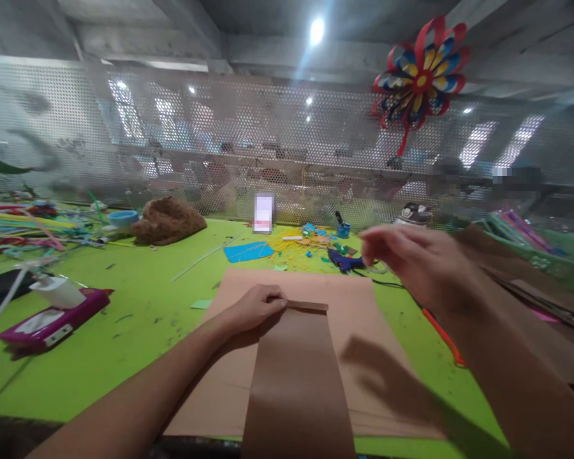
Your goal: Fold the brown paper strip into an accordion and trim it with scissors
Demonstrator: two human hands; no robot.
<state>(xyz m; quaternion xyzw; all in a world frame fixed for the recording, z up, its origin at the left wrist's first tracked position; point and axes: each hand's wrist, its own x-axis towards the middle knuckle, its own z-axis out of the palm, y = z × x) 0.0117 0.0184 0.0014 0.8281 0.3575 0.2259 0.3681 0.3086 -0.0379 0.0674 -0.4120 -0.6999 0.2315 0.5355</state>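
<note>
A long dark brown paper strip (296, 376) lies over a lighter brown sheet (358, 319) on the green table (138, 319). My left hand (256, 307) has its fingers closed in a pinch on the strip's folded far end. My right hand (411, 258) hovers above the table to the right, blurred by motion, fingers loosely curled, near a blue glue gun (343, 260). Whether anything is in it I cannot make out.
A magenta tray (52, 322) with a white object sits left. Coloured straws (23, 226), a blue bowl (123, 218) and a brown lump (167, 220) lie at the back left. Blue paper (247, 251) and scraps lie mid-table. A pinwheel (421, 73) hangs on the mesh wall.
</note>
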